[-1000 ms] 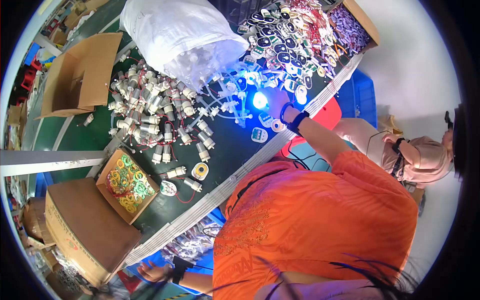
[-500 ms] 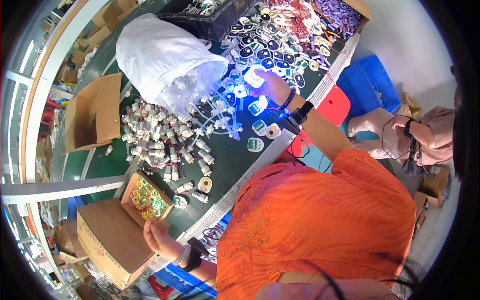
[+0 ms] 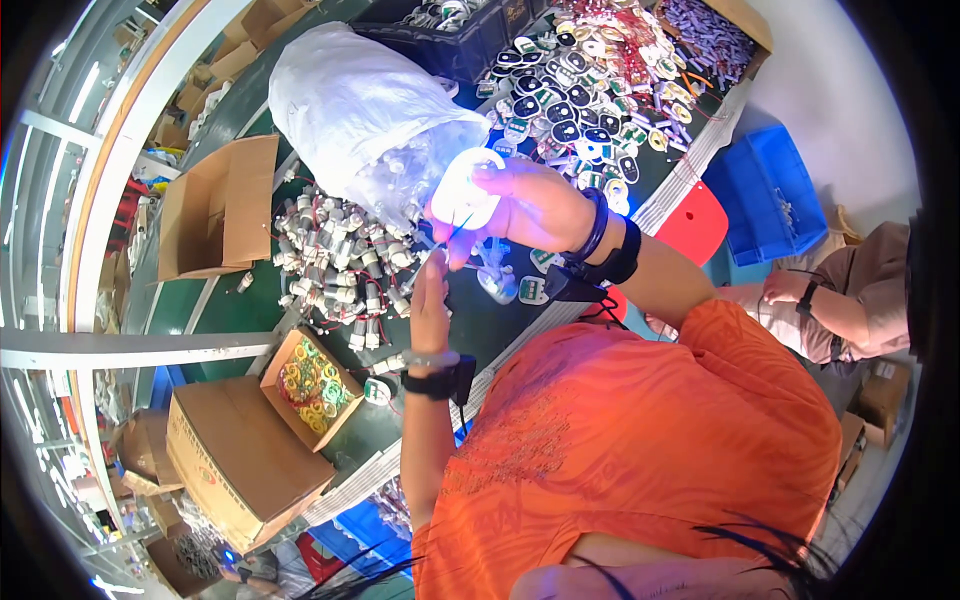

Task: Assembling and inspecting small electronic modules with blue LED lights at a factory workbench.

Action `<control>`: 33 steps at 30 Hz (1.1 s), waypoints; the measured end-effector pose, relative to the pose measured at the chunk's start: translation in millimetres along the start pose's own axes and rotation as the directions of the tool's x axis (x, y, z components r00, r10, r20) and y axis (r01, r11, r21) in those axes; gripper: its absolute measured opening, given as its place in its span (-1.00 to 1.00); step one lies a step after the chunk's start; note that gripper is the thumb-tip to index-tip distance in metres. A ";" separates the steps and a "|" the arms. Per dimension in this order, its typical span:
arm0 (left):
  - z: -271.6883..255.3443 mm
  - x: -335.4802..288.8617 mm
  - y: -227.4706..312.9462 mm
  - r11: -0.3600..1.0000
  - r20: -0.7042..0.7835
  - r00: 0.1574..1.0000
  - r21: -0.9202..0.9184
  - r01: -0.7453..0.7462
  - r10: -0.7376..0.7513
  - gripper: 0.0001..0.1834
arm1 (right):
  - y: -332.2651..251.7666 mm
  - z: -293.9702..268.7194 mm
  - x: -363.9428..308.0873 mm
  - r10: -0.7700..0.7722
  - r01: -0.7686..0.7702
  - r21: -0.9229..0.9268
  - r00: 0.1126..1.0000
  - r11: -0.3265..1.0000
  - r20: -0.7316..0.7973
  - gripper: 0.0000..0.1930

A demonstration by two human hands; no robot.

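My right hand [image 3: 540, 208] grips a white rounded plastic casing [image 3: 466, 192] above the bench, its surface washed out by bright bluish light. A thin dark wire or lead seems to run down from it. Just below, my left hand [image 3: 430, 312] is raised with fingers together, its fingertips meeting the right hand's fingers at the wire's end. Whatever sits between those fingertips is too small to make out. Behind the casing lies a white plastic bag [image 3: 350, 95] with clear parts spilling from its mouth. Left of my left hand spreads a heap of small cylindrical motors [image 3: 335, 262] with red wires.
Loose oval circuit modules [image 3: 565, 108] cover the bench's far right, near a black crate [image 3: 470, 55]. A small carton [image 3: 345, 412] of yellow and green rings stands near left, by a larger carton [image 3: 235, 450]. A blue bin [image 3: 765, 195] and a seated person [image 3: 850, 290] are at right.
My left hand has come up from beside the ring carton to meet the right. The right hand has drawn the white casing nearer and to the left. The view has shifted slightly.
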State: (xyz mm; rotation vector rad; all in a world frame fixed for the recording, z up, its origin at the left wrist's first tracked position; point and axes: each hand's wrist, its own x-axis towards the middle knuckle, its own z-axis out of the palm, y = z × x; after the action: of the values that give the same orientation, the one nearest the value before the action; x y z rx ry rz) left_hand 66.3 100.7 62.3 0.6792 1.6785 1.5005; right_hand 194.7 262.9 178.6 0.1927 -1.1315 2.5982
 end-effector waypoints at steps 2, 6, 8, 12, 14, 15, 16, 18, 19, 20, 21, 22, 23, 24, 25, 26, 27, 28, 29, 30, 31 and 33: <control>-7.2 15.7 -18.4 0.999 0.155 0.988 -0.043 0.020 -0.013 -0.41 | 5.8 10.1 5.6 0.031 -0.032 0.012 0.999 0.999 0.038 -0.60; -15.0 13.1 -5.7 0.920 0.594 0.746 -0.027 0.391 -0.300 -0.35 | 13.0 15.8 10.5 0.110 -0.110 -0.016 0.993 0.994 0.028 -0.62; -21.4 4.6 0.8 0.931 0.675 0.659 0.122 0.344 -0.332 -0.34 | 11.3 19.5 8.5 0.116 -0.115 -0.028 0.993 0.993 0.013 -0.63; -47.7 -27.4 -4.0 0.948 0.697 0.656 0.111 0.299 -0.289 -0.26 | 14.2 2.4 9.6 0.134 -0.133 -0.034 0.991 0.991 0.031 -0.57; -58.3 -46.1 -8.0 0.925 0.715 0.687 -0.165 0.342 -0.126 -0.22 | 23.2 -9.8 10.3 0.113 -0.118 -0.047 0.989 0.992 -0.093 -0.56; -62.0 -54.3 -4.0 0.938 0.703 0.686 -0.080 0.338 -0.187 -0.19 | 27.1 -22.7 11.4 0.144 -0.145 0.003 0.977 0.989 -0.154 -0.56; -61.8 -66.2 0.4 0.962 0.684 0.721 -0.111 0.251 -0.109 -0.29 | 31.1 -36.1 12.0 0.177 -0.169 0.054 0.961 0.984 -0.214 -0.56; -59.7 -87.7 2.2 0.947 0.570 0.781 -0.016 0.321 -0.255 -0.45 | 39.3 -55.9 10.5 0.183 -0.169 0.098 0.972 0.981 -0.150 -0.58; -59.4 -94.0 0.0 0.945 0.559 0.787 -0.018 0.325 -0.260 -0.45 | 45.0 -60.8 10.7 0.171 -0.164 0.049 0.952 0.985 -0.253 -0.58; -58.8 -99.4 -2.7 0.930 0.471 0.834 -0.069 0.361 -0.288 -0.47 | 51.1 -66.3 10.3 0.153 -0.164 -0.002 0.923 0.986 -0.353 -0.59; -59.9 -104.5 -5.4 0.913 0.378 0.869 -0.124 0.388 -0.318 -0.48 | 58.0 -73.7 8.6 0.175 -0.196 -0.019 0.914 0.980 -0.366 -0.62; -62.3 -110.1 -9.9 0.912 0.368 0.873 -0.128 0.389 -0.321 -0.48 | 66.7 -82.1 5.7 0.179 -0.214 -0.056 0.911 0.975 -0.372 -0.64; -63.7 -115.6 -16.8 0.950 0.257 0.922 -0.036 0.310 -0.291 -0.49 | 74.0 -88.8 0.9 0.208 -0.267 -0.086 0.882 0.960 -0.422 -0.66; -64.6 -119.9 -20.7 0.969 0.148 0.958 0.066 0.237 -0.245 -0.50 | 81.0 -95.5 -4.1 0.232 -0.320 -0.113 0.850 0.941 -0.473 -0.67; -63.2 -124.0 -17.7 0.979 0.077 0.976 0.046 0.199 -0.202 -0.53 | 88.9 -105.2 -11.1 0.240 -0.325 -0.109 0.850 0.939 -0.468 -0.67; -61.8 -125.7 -13.7 0.980 -0.021 0.980 0.001 0.199 -0.199 -0.58 | 96.6 -115.4 -18.0 0.286 -0.400 -0.145 0.825 0.905 -0.488 -0.68; -61.8 -128.9 -9.4 0.980 -0.080 0.977 -0.042 0.193 -0.196 -0.60 | 100.4 -124.4 -25.3 0.328 -0.471 -0.179 0.795 0.864 -0.509 -0.68; -65.0 -133.6 -5.9 0.979 -0.144 0.970 -0.083 0.186 -0.196 -0.63 | 101.4 -122.6 -29.3 0.399 -0.548 -0.189 0.767 0.815 -0.502 -0.66; -66.5 -136.6 -4.9 0.978 -0.204 0.961 -0.128 0.163 -0.187 -0.67 | 103.5 -118.9 -33.0 0.442 -0.632 -0.253 0.725 0.733 -0.528 -0.65; -66.7 -138.0 0.8 0.981 -0.247 0.955 -0.143 0.132 -0.164 -0.71 | 104.6 -113.9 -35.6 0.477 -0.704 -0.313 0.679 0.637 -0.558 -0.65; -68.4 -139.2 1.9 0.983 -0.270 0.949 -0.129 0.129 -0.160 -0.73 | 111.7 -117.0 -40.9 0.492 -0.740 -0.421 0.667 0.525 -0.559 -0.62; -71.8 -139.6 4.3 0.988 -0.295 0.945 -0.093 0.122 -0.144 -0.76 | 120.4 -123.3 -45.3 0.425 -0.615 -0.784 0.733 0.081 -0.531 -0.61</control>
State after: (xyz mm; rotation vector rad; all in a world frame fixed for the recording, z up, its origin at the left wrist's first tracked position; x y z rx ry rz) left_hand 85.3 -51.8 94.2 0.2995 1.8424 1.6211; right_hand 198.1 265.7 0.5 -0.8719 -2.8406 1.7035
